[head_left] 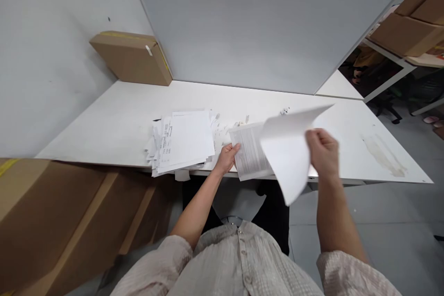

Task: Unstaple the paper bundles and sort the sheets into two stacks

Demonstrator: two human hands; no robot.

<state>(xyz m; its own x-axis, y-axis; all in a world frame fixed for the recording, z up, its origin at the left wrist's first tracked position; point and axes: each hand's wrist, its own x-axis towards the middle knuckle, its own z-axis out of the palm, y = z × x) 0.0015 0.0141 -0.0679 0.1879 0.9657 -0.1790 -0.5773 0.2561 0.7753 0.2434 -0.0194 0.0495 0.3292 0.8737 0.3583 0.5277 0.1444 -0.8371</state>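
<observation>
My left hand (227,158) pinches the left edge of a printed sheet (251,150) near the table's front edge, thumb on top. My right hand (323,151) is closed on the right edge of a blank white sheet (289,148), which curves up and partly covers the printed one. Whether the two sheets are joined underneath cannot be made out. To the left of my left hand lies an uneven stack of papers (189,138), with some handwriting or print along the left side of its upper sheets.
Small paper scraps (217,134) lie beside the stack, and a small crumpled bit (285,111) lies farther back on the white table (138,106). A cardboard box (133,58) leans at the back left. Large cartons (62,222) stand at the lower left.
</observation>
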